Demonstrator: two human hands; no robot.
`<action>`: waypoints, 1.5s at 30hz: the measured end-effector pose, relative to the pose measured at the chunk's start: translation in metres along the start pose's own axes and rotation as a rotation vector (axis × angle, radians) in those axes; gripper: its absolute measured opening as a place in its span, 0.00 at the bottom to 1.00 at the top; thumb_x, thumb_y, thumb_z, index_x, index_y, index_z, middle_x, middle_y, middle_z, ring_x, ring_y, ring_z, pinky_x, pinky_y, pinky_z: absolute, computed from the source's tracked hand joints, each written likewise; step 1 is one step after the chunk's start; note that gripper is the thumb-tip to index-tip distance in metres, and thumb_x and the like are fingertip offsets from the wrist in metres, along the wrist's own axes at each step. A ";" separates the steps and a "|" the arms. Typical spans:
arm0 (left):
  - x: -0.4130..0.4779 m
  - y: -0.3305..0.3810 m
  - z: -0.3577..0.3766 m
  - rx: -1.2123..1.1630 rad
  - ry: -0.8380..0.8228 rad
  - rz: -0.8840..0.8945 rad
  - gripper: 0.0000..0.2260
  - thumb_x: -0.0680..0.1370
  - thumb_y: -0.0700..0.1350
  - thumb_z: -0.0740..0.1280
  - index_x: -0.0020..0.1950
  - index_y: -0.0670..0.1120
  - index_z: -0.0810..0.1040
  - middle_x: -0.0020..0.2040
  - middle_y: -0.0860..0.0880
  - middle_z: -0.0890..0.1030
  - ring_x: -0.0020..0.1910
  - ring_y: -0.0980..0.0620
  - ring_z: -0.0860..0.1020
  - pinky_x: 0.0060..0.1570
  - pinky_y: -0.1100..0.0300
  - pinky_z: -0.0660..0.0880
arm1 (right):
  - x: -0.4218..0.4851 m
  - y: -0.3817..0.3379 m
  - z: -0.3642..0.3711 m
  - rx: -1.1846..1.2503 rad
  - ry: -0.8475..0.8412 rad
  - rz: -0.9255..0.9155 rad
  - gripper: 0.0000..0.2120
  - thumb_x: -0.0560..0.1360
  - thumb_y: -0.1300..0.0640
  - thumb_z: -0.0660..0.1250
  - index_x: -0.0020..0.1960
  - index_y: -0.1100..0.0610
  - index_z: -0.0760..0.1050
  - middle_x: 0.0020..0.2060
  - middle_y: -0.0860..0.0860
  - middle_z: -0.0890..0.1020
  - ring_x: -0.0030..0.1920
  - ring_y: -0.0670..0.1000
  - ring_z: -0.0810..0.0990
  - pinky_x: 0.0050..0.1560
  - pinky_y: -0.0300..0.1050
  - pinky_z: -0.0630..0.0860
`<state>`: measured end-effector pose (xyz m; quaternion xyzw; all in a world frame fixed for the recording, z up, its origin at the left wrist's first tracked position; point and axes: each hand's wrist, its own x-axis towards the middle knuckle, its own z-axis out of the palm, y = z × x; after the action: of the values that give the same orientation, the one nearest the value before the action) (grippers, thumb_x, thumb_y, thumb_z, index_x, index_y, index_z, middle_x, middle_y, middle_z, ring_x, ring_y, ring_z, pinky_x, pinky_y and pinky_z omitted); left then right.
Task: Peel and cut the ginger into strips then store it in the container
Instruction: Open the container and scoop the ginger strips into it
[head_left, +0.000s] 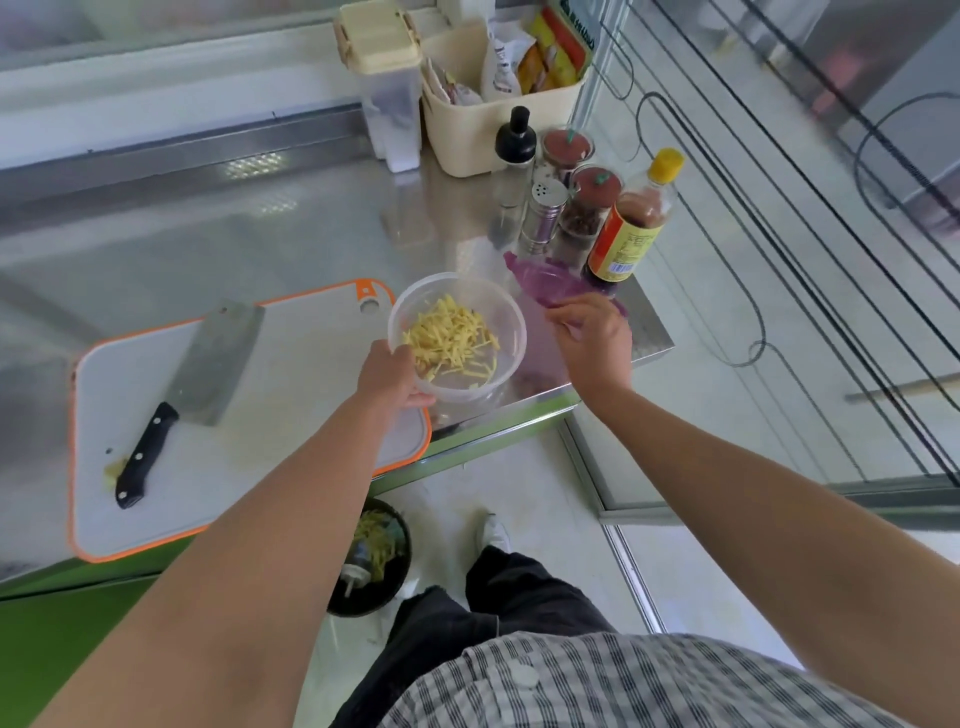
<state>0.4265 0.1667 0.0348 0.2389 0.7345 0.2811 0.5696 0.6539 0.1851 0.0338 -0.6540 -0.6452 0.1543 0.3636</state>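
Spanning most of the view, a steel counter (208, 244) carries everything. A white board (270, 415) with an orange rim lies at the counter's front edge, one end overhanging it. A cleaver (208, 358) is laid flat on the board, its black handle toward the board's front left corner, with a small ginger scrap (111, 475) just beside the handle. At the back right of the counter a cream bin (488, 130) of packets is set beside a clear lidded box (387, 78). In front of these, along the right edge, a sauce bottle (631, 223), spice jars (587, 202) and a shaker (543, 213) are grouped. A clear round container (498, 317) is held over the board's right end by the left hand (389, 374), fingers closed on its near rim. Ginger strips (452, 338) are piled inside it. A purple lid (550, 283) is gripped by the right hand (592, 338) near the counter's front right corner, fingers curled on its edge, just beside the container. Below the counter, a black bin (374, 561) holding peelings is seen on the floor.
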 end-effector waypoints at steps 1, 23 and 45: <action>0.000 0.000 0.002 -0.009 0.007 -0.006 0.16 0.80 0.41 0.53 0.67 0.42 0.65 0.59 0.39 0.75 0.36 0.40 0.83 0.43 0.50 0.82 | 0.003 -0.002 -0.004 0.025 0.036 0.012 0.07 0.67 0.69 0.68 0.41 0.61 0.83 0.40 0.53 0.82 0.42 0.54 0.79 0.43 0.47 0.75; -0.005 0.007 0.029 0.313 -0.104 0.021 0.19 0.82 0.47 0.55 0.70 0.39 0.66 0.40 0.41 0.73 0.32 0.46 0.76 0.44 0.52 0.79 | 0.018 0.014 -0.071 0.442 0.626 0.563 0.16 0.80 0.65 0.51 0.66 0.58 0.65 0.60 0.55 0.71 0.56 0.55 0.77 0.53 0.46 0.78; -0.005 0.018 0.018 0.076 -0.076 0.075 0.29 0.77 0.63 0.56 0.68 0.42 0.67 0.54 0.40 0.78 0.45 0.42 0.82 0.38 0.50 0.82 | 0.015 -0.008 -0.003 0.894 0.019 0.827 0.14 0.79 0.69 0.57 0.62 0.61 0.73 0.39 0.50 0.77 0.34 0.45 0.76 0.50 0.43 0.78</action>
<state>0.4454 0.1791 0.0469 0.2981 0.7131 0.2651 0.5765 0.6512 0.1980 0.0453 -0.6356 -0.2072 0.5329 0.5188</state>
